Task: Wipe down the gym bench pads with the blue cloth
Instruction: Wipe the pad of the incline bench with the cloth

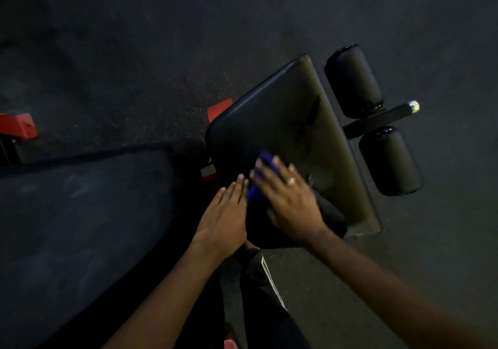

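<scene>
A black seat pad (275, 122) of a gym bench fills the middle of the view. The long black back pad (80, 214) lies to its left. My right hand (285, 200) presses flat on the blue cloth (260, 176) at the near end of the seat pad, fingers spread and straight. The cloth shows only between and beside the fingers. My left hand (226, 214) rests flat on the pad's near left edge, beside the cloth, fingers straight and together.
Two black foam rollers (353, 82) (390, 160) sit on a bar with a chrome end (412, 106) to the right of the seat. Red frame parts (218, 109) (18, 127) show at the left. Dark speckled rubber floor surrounds the bench. My leg (264, 294) is below.
</scene>
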Motion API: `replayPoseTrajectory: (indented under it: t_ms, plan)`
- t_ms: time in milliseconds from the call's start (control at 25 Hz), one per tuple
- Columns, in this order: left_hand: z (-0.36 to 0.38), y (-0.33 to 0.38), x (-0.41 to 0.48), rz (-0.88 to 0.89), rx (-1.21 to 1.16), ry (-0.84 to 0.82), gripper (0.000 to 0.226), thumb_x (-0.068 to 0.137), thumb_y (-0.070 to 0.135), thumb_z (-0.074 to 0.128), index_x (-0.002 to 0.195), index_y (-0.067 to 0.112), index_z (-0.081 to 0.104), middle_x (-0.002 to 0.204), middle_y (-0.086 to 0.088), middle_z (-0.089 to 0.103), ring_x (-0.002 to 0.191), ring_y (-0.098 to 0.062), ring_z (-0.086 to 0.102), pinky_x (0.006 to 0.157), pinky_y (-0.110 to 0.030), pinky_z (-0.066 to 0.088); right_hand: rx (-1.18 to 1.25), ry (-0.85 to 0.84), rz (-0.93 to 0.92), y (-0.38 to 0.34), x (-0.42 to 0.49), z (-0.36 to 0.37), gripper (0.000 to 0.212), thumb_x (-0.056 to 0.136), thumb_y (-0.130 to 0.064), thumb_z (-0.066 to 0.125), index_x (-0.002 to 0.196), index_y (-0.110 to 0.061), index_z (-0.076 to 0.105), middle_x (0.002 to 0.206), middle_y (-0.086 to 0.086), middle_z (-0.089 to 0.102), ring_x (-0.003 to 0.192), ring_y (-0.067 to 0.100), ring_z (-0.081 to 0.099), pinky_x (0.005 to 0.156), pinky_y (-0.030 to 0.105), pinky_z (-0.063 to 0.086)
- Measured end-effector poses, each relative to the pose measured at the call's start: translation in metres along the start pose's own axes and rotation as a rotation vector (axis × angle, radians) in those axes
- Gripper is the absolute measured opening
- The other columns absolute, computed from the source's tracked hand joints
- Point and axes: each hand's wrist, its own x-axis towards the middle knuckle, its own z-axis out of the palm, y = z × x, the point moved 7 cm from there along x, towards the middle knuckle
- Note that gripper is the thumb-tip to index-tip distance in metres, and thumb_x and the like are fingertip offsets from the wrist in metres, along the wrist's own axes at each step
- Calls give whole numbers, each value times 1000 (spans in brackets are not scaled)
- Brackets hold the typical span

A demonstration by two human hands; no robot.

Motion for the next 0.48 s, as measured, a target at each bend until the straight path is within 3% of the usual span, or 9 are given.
replayPoseTrajectory:
  t_ms: [120, 240, 360, 480]
  plan:
    - [15, -26, -8, -82, -9, -42, 76, 100, 23, 37, 161, 5, -5, 170, -12, -7, 157, -20, 2, 128, -33, 1, -37, -80, -190, -3, -17, 10, 74, 80, -18, 48, 153, -21, 45, 163, 3, 36, 150, 33, 34, 117, 51, 38]
    - [26, -42, -16, -107, -76, -17, 69, 105, 24, 32, 161, 9, -7, 170, -9, -7, 157, -17, 1, 127, -32, 1, 2, 28, 71, 66, 78, -32, 77, 82, -10, 64, 155, -20, 41, 165, 7, 30, 153, 36, 25, 121, 54, 23]
    - [20, -28, -13, -60, -187, 120, 71, 107, 26, 34, 161, 16, -12, 170, -6, -9, 157, -15, 0, 125, -28, -2, 31, 77, 367, 118, 161, -67, 67, 94, -27, 62, 156, -22, 37, 168, 6, 23, 155, 36, 18, 123, 55, 23]
    - [12, 4, 1, 12, -250, 156, 73, 108, 38, 34, 161, 26, -15, 167, -11, -19, 155, -19, -9, 125, -34, -4, -50, 85, 257, 83, 136, -49, 70, 93, -37, 62, 156, -21, 37, 167, 7, 26, 154, 36, 21, 121, 55, 24]
